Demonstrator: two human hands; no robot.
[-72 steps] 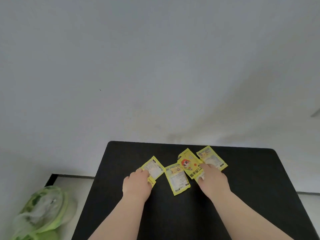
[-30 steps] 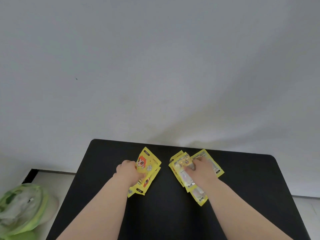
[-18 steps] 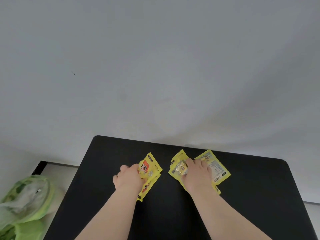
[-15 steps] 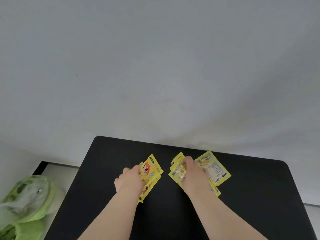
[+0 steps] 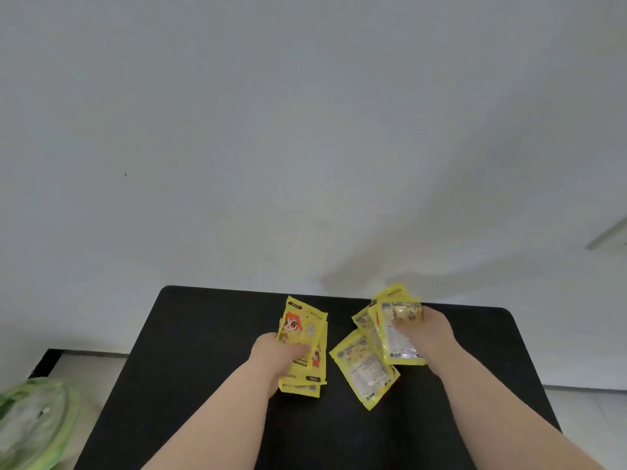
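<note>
Closest to me, a green bag [image 5: 34, 422] sits low beside the near left corner of the tabletop [image 5: 203, 351], well apart from the work. My two forearms run up over the black surface from the bottom edge.

The left hand [image 5: 271, 351] is curled round the left stack [image 5: 303, 344] of yellow packets. The thumb lies across the cartoon front and the edges are squared, I judge so that the pile stays one tidy block. The stack seems to rest on the tabletop, though I cannot tell for sure.

Just right of it, the low packet [image 5: 364, 368] lies slanted with its printed back up. It overlaps the bottom of the right bundle, and I cannot tell whether it is loose or caught in it.

Farther on, the right hand [image 5: 432, 334] pinches the right bundle [image 5: 397, 330], also backs up. These packets are splayed rather than squared and tipped towards me. To me that looks like a gather only half done: they have been scooped up but not yet tapped into line. A clear strip of tabletop keeps the two lots apart, which I take for sorting by face.

Beyond the far edge there is only the plain pale wall [image 5: 305, 130].
</note>
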